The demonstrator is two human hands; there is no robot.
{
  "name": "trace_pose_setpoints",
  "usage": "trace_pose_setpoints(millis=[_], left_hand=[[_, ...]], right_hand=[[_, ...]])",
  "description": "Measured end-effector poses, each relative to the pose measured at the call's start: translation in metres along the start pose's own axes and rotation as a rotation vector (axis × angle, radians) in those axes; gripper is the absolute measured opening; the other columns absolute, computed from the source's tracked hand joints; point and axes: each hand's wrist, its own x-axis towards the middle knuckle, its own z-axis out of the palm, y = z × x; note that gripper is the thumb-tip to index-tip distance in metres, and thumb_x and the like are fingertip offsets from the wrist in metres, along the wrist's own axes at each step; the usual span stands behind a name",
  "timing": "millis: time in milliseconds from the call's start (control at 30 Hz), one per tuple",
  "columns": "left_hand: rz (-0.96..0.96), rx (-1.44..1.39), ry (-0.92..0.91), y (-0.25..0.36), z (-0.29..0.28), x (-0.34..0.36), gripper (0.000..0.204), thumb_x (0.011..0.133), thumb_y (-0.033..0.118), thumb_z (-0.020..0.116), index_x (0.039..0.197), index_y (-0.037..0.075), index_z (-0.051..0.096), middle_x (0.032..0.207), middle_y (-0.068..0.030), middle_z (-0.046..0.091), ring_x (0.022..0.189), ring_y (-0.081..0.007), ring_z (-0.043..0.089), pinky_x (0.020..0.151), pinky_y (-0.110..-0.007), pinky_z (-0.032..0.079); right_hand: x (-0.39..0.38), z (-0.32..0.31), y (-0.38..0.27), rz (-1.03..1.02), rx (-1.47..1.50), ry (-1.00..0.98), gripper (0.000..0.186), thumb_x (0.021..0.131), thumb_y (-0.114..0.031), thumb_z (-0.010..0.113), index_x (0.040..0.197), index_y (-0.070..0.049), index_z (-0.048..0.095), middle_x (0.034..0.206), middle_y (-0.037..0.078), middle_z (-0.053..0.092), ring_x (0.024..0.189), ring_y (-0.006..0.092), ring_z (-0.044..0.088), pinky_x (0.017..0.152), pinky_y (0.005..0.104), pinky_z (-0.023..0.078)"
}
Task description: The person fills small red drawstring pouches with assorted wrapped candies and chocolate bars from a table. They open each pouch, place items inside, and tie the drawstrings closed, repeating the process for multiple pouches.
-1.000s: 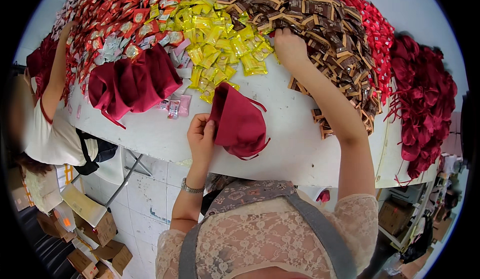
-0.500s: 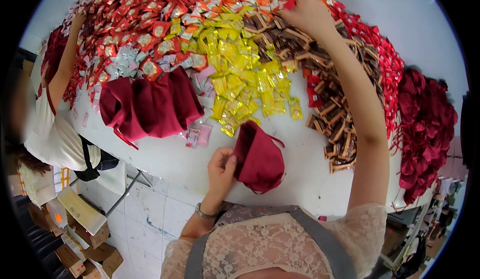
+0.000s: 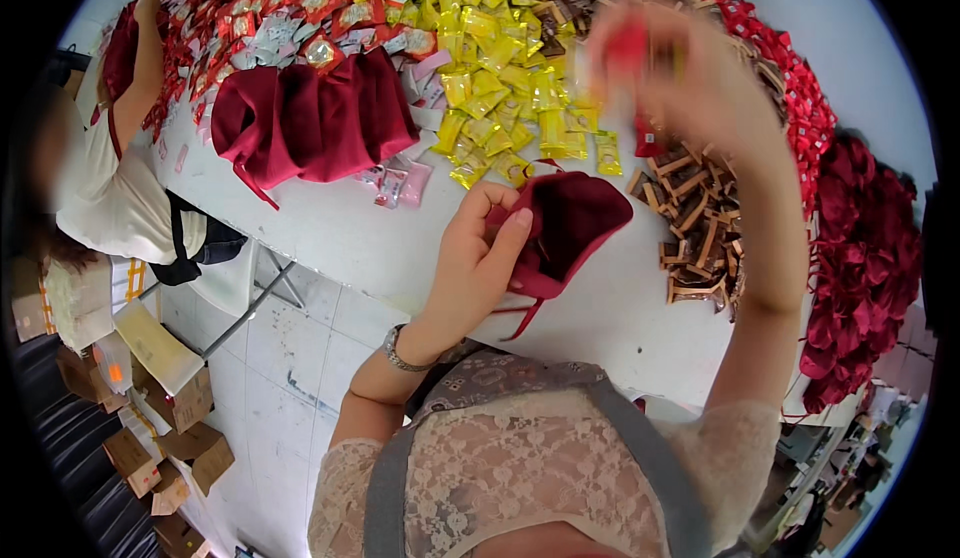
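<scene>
My left hand [image 3: 478,258] grips the rim of a dark red drawstring pouch [image 3: 590,223], thumb outside its opening. The pouch's mouth gapes toward the upper right and its cord dangles below. Blurred by motion, my right hand [image 3: 665,73] is above the brown-wrapped sticks [image 3: 705,218] with a small red packet [image 3: 627,46] at its fingertips. Yellow packets [image 3: 490,88] lie just beyond the pouch. To the left, several more dark red pouches [image 3: 310,123] lie side by side on the white table [image 3: 385,248].
Red packets [image 3: 250,3] are heaped along the far left, with more red packets [image 3: 800,108] on the far right. A large pile of dark red pouches [image 3: 865,268] sits at the right edge. At left, another person [image 3: 125,198] reaches over the table; cardboard boxes [image 3: 185,403] stand on the floor.
My right hand has drawn back from the far packets toward the pouch, carrying the red packet. My left hand has lifted and turned the pouch, so its opening now shows.
</scene>
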Motion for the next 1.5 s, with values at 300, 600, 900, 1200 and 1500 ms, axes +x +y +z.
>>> trace_pose_setpoints(millis=[300, 600, 900, 1200, 1500], left_hand=[[0.643, 0.779, 0.128, -0.023, 0.077, -0.027, 0.007, 0.087, 0.008, 0.055, 0.091, 0.004, 0.049, 0.073, -0.0129, 0.056, 0.057, -0.027, 0.059, 0.05, -0.035, 0.044], [0.488, 0.709, 0.146, -0.018, 0.061, -0.038, 0.017, 0.079, 0.011, 0.065, 0.072, 0.004, 0.052, 0.059, -0.0053, 0.059, 0.046, -0.0121, 0.053, 0.042, -0.026, 0.041], [-0.048, -0.194, -0.053, -0.016, 0.056, -0.062, 0.017, 0.088, 0.014, 0.058, 0.077, 0.004, 0.051, 0.078, -0.0143, 0.066, 0.049, -0.0077, 0.055, 0.045, -0.02, 0.043], [0.677, 0.943, -0.09, 0.004, -0.009, -0.019, 0.028, 0.075, 0.008, 0.069, 0.098, 0.0, 0.054, 0.095, -0.0127, 0.061, 0.078, -0.0176, 0.06, 0.065, -0.026, 0.047], [0.688, 1.266, -0.2, -0.01, 0.012, 0.019, 0.03, 0.069, 0.005, 0.063, 0.098, 0.009, 0.057, 0.092, -0.0079, 0.061, 0.082, -0.0269, 0.06, 0.065, -0.035, 0.048]], right_hand=[[-0.088, 0.093, 0.085, 0.686, 0.683, -0.365, 0.014, 0.074, -0.018, 0.056, 0.081, -0.006, 0.061, 0.079, 0.015, 0.063, 0.072, 0.0224, 0.063, 0.058, 0.0348, 0.048], [-0.076, 0.063, 0.025, 0.141, -0.986, -0.588, 0.041, 0.073, -0.047, 0.06, 0.09, -0.01, 0.069, 0.086, 0.009, 0.067, 0.079, 0.0244, 0.063, 0.066, 0.0328, 0.049], [-0.117, 0.059, 0.019, -0.125, -0.495, -0.199, 0.025, 0.077, -0.022, 0.064, 0.094, -0.003, 0.064, 0.087, 0.014, 0.064, 0.083, 0.0266, 0.062, 0.074, 0.0352, 0.048], [-0.185, 0.11, 0.09, 0.096, -0.021, 0.407, 0.065, 0.071, -0.016, 0.072, 0.128, -0.007, 0.044, 0.109, 0.013, 0.057, 0.096, 0.0299, 0.057, 0.082, 0.0402, 0.044], [-0.189, 0.091, 0.097, 0.209, 0.214, 0.404, 0.043, 0.074, -0.007, 0.066, 0.116, -0.007, 0.056, 0.058, 0.003, 0.044, 0.055, 0.0104, 0.044, 0.054, 0.0249, 0.039]])
